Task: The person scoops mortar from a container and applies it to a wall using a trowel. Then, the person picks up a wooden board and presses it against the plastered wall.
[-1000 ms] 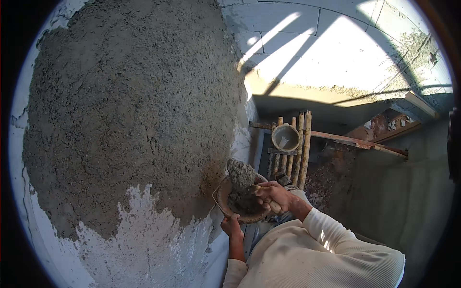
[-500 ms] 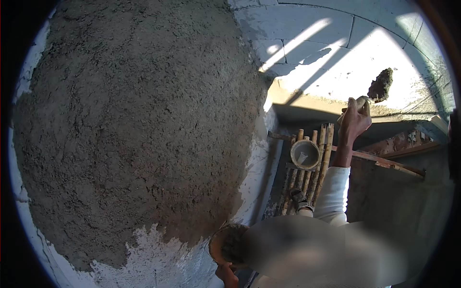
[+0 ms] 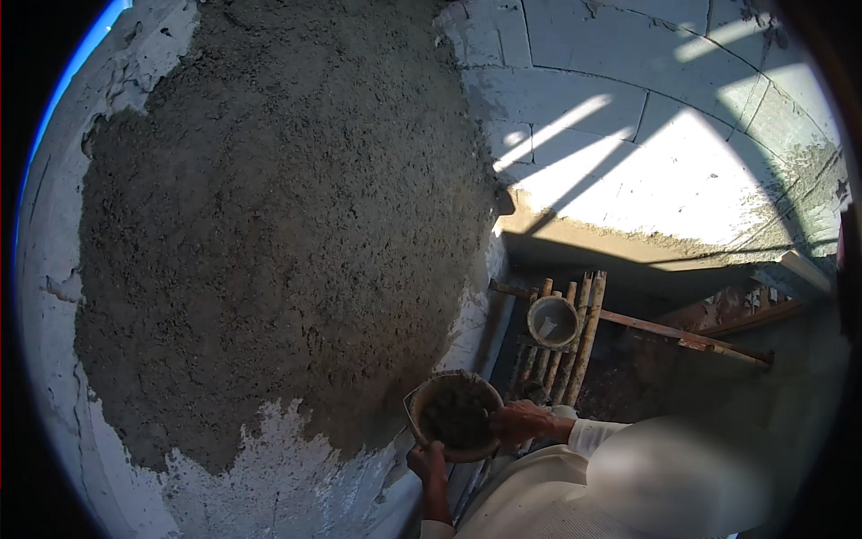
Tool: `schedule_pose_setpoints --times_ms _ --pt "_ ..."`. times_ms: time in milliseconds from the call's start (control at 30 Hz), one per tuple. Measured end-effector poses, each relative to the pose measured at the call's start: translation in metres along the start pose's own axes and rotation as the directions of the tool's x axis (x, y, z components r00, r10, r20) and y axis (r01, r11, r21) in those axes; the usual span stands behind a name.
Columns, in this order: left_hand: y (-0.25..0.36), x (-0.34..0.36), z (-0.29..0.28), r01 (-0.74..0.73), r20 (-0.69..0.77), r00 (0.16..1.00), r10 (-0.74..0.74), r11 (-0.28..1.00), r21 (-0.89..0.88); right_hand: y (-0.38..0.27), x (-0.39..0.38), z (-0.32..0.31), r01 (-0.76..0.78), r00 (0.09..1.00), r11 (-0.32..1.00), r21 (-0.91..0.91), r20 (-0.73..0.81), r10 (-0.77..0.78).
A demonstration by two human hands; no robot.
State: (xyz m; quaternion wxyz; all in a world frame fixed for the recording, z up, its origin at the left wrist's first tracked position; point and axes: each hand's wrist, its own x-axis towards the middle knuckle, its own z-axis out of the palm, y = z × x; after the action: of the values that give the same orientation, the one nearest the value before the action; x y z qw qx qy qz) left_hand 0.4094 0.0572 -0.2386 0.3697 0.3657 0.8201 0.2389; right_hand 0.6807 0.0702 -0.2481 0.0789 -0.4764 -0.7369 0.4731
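A round bucket (image 3: 492,395) with a tan rim stands low in the middle, holding grey wet mortar (image 3: 456,413). My left hand (image 3: 427,462) is closed on its near left rim. My right hand (image 3: 523,421) is at the bucket's right side with fingers curled over the mortar. The trowel it held earlier is mostly hidden by the hand and the bucket. Left of the bucket rises a wall broadly coated with rough grey mortar (image 3: 287,234).
Bamboo poles (image 3: 588,337) form a platform to the right, bearing a second bucket (image 3: 553,322) with a pale object inside. A reddish bar (image 3: 664,331) crosses behind. Sunlit white blockwork (image 3: 664,180) stands beyond, with dark specks (image 3: 774,34) at upper right.
My right hand has come down from the upper right, where it held a mortar-covered trowel, to the bucket. The view has shifted, and more of the bucket shows.
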Motion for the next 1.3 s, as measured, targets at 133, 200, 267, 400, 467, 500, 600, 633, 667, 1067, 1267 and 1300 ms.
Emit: schedule_pose_setpoints --times_ms 133,200,267,400,467,500,600,633,667,1067,1267,1300 --pt "0.043 -0.013 0.025 -0.279 0.066 0.960 0.272 0.942 0.185 0.012 -0.005 0.017 -0.099 0.982 0.993 -0.069 -0.168 0.087" --pt "0.070 -0.012 0.034 -0.450 0.168 0.890 0.424 0.876 0.173 0.081 0.012 0.081 0.346 0.884 0.816 0.463 -0.452 -0.119" --pt "0.065 -0.001 0.028 -0.460 0.179 0.882 0.437 0.880 0.120 0.008 -0.022 0.015 0.067 0.930 0.987 0.149 -0.367 -0.008" --pt "0.081 -0.025 0.026 -0.530 0.183 0.832 0.524 0.848 -0.019 -0.021 -0.061 -0.034 -0.293 0.895 0.882 0.369 -0.220 0.389" --pt "0.078 -0.027 0.030 -0.546 0.194 0.815 0.546 0.836 -0.058 -0.003 -0.061 -0.006 -0.344 0.925 0.664 0.664 0.118 0.361" --pt "0.063 -0.026 0.030 -0.527 0.171 0.823 0.542 0.840 -0.128 -0.009 -0.065 0.017 -0.344 0.925 0.662 0.665 0.119 0.361" --pt "0.058 -0.040 0.010 -0.429 0.223 0.859 0.460 0.886 -0.175 -0.039 -0.085 0.050 0.368 0.901 -0.146 0.918 -0.391 -0.189" --pt "0.062 -0.043 0.003 -0.358 0.283 0.877 0.387 0.921 -0.152 -0.051 -0.089 0.042 0.307 0.944 0.097 0.947 -0.290 -0.158" --pt "0.049 -0.035 0.003 -0.366 0.272 0.877 0.396 0.917 -0.155 -0.061 -0.086 0.030 0.225 0.974 0.334 0.915 -0.200 -0.108" --pt "-0.026 -0.018 -0.015 -0.024 0.152 0.983 0.107 0.885 -0.466 -0.106 -0.077 0.016 -0.014 0.971 0.266 0.964 -0.050 0.232" --pt "-0.059 -0.010 -0.047 0.050 0.077 0.997 -0.023 0.924 -0.379 -0.096 -0.065 -0.121 0.448 0.888 -0.152 0.881 -0.419 0.189" --pt "-0.067 -0.012 -0.054 0.090 0.048 0.996 -0.078 0.917 -0.388 -0.094 -0.071 -0.150 0.587 0.788 -0.051 0.808 -0.556 0.264"
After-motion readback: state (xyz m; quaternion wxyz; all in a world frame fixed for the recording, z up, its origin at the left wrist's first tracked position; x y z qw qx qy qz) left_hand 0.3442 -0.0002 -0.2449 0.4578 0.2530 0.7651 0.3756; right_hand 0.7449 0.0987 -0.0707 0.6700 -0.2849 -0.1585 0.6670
